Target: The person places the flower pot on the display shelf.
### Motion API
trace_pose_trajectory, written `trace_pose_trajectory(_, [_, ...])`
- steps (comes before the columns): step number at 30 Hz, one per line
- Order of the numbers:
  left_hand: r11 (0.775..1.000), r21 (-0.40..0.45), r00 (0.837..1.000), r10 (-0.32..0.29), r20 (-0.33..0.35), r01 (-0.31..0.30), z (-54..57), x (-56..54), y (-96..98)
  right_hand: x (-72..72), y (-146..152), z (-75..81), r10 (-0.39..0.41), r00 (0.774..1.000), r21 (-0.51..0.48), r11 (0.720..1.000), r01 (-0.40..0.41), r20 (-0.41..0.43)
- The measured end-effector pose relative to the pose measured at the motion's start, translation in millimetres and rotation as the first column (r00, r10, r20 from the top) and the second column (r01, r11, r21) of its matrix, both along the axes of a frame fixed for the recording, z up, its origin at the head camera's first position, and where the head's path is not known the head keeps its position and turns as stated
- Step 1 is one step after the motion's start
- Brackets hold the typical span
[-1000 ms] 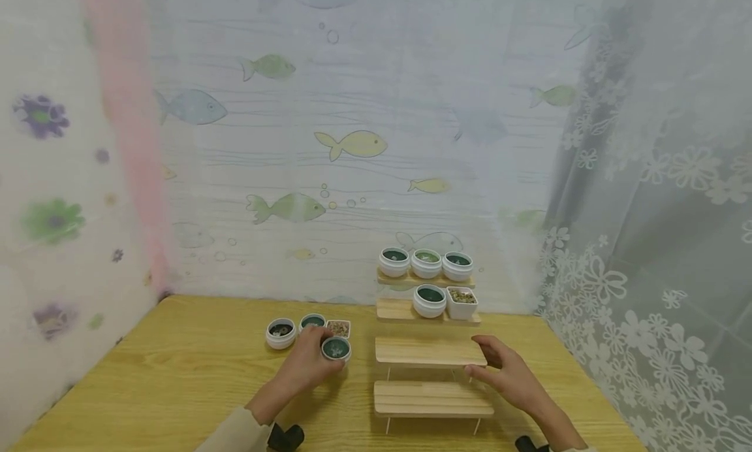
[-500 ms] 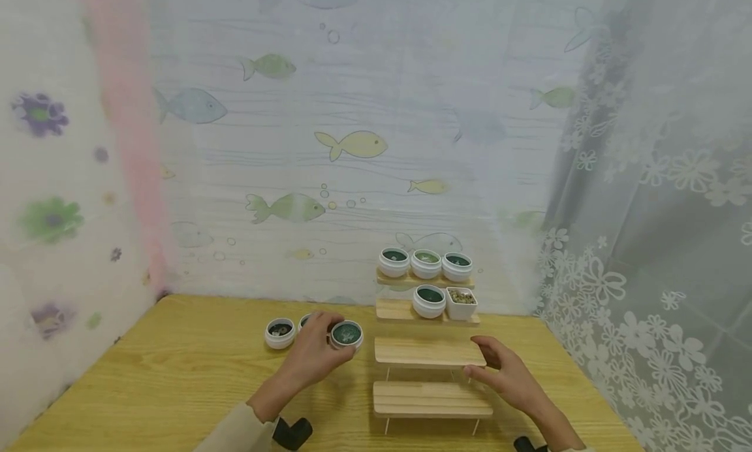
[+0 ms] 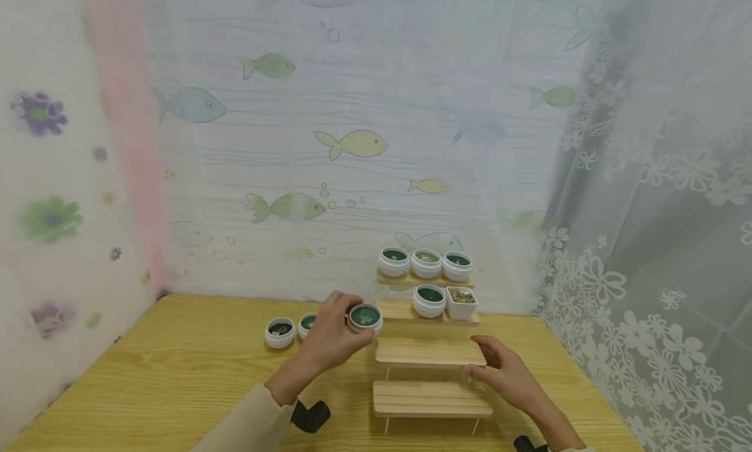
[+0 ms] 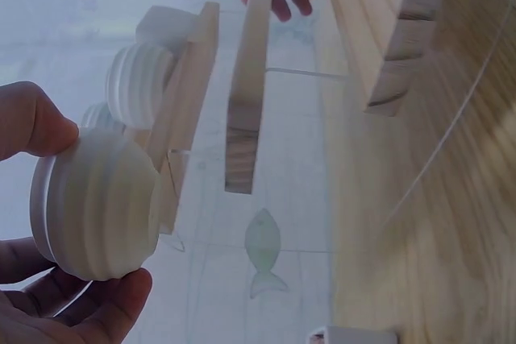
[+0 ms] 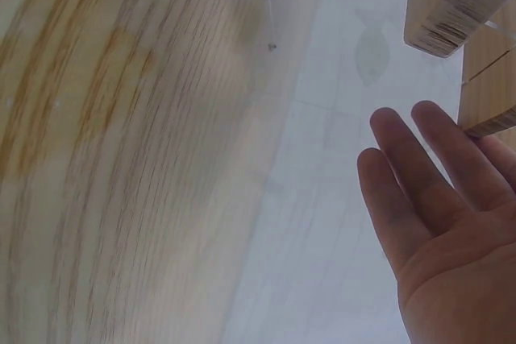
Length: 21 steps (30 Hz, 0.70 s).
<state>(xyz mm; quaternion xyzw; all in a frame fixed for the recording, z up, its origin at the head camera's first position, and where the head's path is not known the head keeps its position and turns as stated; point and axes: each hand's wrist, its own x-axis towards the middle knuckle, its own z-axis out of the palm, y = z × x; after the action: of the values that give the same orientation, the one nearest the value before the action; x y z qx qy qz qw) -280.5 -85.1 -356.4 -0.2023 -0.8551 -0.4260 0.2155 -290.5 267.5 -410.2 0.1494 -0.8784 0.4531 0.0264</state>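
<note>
My left hand (image 3: 331, 331) pinches a small white ribbed bowl (image 4: 101, 203) between thumb and fingers. Its top, dark green with pale marks, tips toward the head camera beside the left ends of the middle shelves. On the wooden stand's second-lowest shelf (image 3: 429, 352), the right end has my right hand (image 3: 508, 373) around it. In the right wrist view several of that hand's fingers (image 5: 403, 175) stretch out straight, with the index finger at the wood's edge. Two similar bowls stand left of my left hand, one dark-topped (image 3: 280, 332), the other green-topped (image 3: 307, 324) and partly hidden.
The top shelf (image 3: 405, 279) bears three round bowls. Below it, one round bowl (image 3: 429, 301) and a square dish (image 3: 461, 303) of small brownish bits share a shelf (image 3: 390, 310). The lowest shelf (image 3: 433, 398) is nearest me. A fish-patterned curtain (image 3: 352, 177) hangs behind the table (image 3: 194, 373).
My left hand has carried the green-topped bowl up and to the right, from near the other dishes to the stand's left side. The right hand has stayed at the shelf end.
</note>
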Motion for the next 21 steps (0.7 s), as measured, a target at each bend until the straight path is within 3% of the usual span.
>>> trace_pose_trajectory(10, [1.000, 0.000, 1.000, -0.027, -0.011, 0.027, 11.5, -6.8, 5.0, -0.7, 0.4, -0.8, 0.015, 1.000, 0.008, 1.000, -0.015, -0.026])
trace_pose_trajectory(21, [0.999, 0.026, 0.996, -0.036, -0.083, 0.038, 15.2, -14.0, 18.0, -0.9, 0.8, -3.3, 0.010, 1.000, 0.004, 1.000, -0.010, -0.024])
